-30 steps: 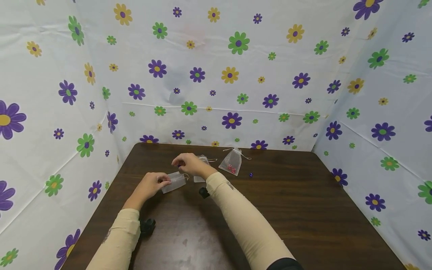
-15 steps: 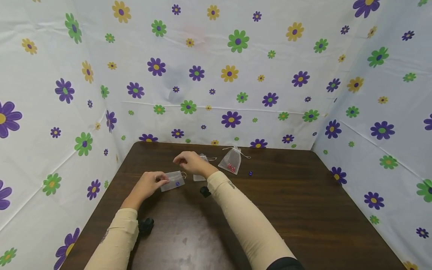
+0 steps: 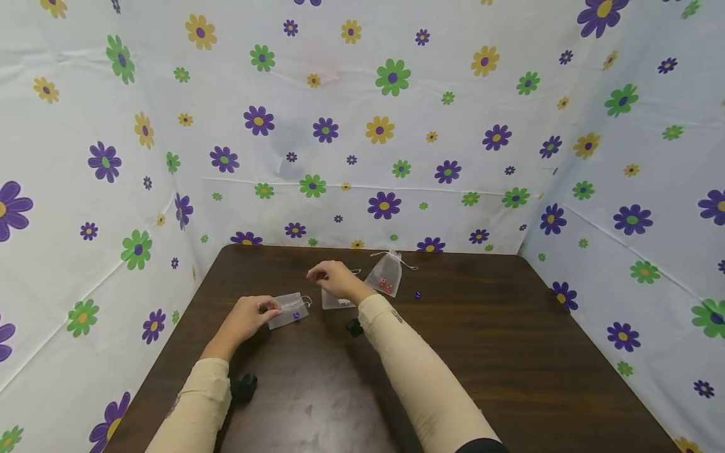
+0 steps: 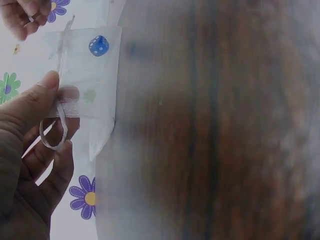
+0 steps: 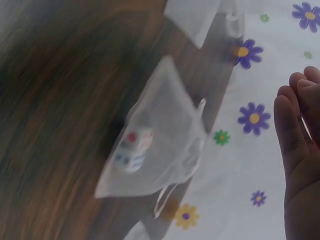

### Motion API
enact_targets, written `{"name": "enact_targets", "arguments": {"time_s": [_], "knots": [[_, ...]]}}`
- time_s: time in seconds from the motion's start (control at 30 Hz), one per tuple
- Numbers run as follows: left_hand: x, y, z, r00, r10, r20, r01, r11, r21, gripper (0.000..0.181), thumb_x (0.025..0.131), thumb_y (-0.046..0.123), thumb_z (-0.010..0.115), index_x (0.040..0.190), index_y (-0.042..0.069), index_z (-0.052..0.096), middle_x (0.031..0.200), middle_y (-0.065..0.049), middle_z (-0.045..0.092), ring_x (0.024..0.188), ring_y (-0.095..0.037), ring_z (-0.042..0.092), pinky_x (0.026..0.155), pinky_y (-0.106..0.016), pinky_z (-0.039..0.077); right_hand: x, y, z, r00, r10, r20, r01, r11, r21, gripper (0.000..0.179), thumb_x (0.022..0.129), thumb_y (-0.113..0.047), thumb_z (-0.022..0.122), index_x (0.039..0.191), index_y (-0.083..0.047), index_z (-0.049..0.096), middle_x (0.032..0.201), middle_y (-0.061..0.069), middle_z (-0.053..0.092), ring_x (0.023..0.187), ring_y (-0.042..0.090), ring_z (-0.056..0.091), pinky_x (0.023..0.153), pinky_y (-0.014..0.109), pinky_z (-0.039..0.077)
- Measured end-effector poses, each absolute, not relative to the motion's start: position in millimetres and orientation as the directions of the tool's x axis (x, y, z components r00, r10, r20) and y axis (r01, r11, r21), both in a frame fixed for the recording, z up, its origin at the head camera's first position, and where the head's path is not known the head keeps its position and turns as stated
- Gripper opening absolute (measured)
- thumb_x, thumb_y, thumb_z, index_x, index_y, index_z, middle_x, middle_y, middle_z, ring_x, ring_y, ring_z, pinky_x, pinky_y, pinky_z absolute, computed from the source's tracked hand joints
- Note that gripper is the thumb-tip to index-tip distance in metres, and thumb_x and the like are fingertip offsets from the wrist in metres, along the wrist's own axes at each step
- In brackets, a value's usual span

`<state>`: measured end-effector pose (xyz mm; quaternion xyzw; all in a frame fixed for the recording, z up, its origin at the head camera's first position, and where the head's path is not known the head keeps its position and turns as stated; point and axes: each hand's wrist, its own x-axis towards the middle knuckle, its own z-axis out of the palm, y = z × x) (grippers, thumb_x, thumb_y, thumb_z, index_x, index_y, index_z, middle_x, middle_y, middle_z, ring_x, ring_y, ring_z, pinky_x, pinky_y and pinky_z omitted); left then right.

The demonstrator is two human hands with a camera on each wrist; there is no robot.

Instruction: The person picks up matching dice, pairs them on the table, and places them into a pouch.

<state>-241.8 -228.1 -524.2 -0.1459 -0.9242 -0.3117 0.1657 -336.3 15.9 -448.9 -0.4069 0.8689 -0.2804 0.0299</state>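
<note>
In the head view my left hand [image 3: 245, 321] pinches the edge of a white sheer drawstring bag [image 3: 283, 304] at the table's left. A blue die [image 4: 99, 46] shows at this bag in the left wrist view; whether inside or on top, I cannot tell. The cord loops beside my thumb. My right hand [image 3: 335, 280] hovers over a second sheer bag [image 5: 170, 120], its fingers bent loosely with no thing visible in them. White dice [image 5: 134, 149] lie inside that second bag, blurred. My right hand partly covers it in the head view.
A third sheer bag [image 3: 392, 267] with red dice [image 3: 385, 285] lies farther right at the back. Near it sits a loose blue die [image 3: 418, 294] on the dark wooden table [image 3: 481, 352]. Flowered white cloth walls [image 3: 362, 151] enclose the table's back and sides.
The blue die that was in my right hand left it and shows at the left bag. My right hand has since moved right, over the white dice bag. My left hand keeps its pinch.
</note>
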Motion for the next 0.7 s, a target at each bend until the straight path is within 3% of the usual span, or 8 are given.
{"name": "enact_targets", "arguments": {"time_s": [0.33, 0.7], "knots": [[-242.1, -226.6, -524.5, -0.899, 0.159, 0.408, 0.373, 0.765, 0.525, 0.005, 0.089, 0.013, 0.079, 0.086, 0.014, 0.076, 0.079, 0.006, 0.069, 0.072, -0.011, 0.058, 0.068, -0.033, 0.051, -348.9, 51.9, -463.4, -0.714, -0.678, 0.175, -0.646, 0.541, -0.539, 0.023, 0.099, 0.004, 0.059, 0.119, 0.002, 0.071, 0.111, 0.011, 0.072, 0.105, 0.023, 0.067, 0.094, 0.033, 0.052], [-242.4, -225.2, -524.2, -0.902, 0.169, 0.398, 0.374, 0.766, 0.522, 0.008, 0.091, 0.017, 0.077, 0.086, 0.011, 0.075, 0.08, 0.005, 0.069, 0.072, -0.012, 0.057, 0.067, -0.034, 0.051, -371.4, 123.3, -492.9, -0.825, -0.537, 0.177, -0.518, 0.592, -0.618, 0.024, 0.095, 0.009, 0.059, 0.115, 0.004, 0.071, 0.109, 0.015, 0.07, 0.105, 0.031, 0.065, 0.094, 0.042, 0.052]]}}
